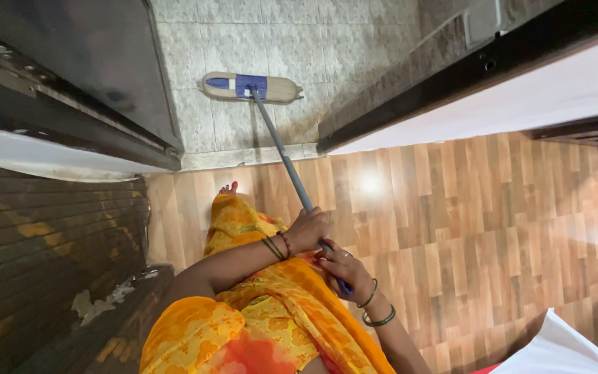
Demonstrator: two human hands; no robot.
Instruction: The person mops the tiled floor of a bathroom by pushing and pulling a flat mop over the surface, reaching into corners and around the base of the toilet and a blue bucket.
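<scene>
Both hands, left hand (309,228) above right hand (344,266), apparently grip the mop handle (282,152).

Head-worn view, steeply down, close.

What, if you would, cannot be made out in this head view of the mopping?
- Mop handle: its top end is hidden inside the left hand and right hand.
- Mop head: its underside faces the tiled floor, so its state is unseen.
- Foot: only toes show; the orange garment covers the rest.
- White object: cut off by the bottom edge, kind unclear.
</scene>
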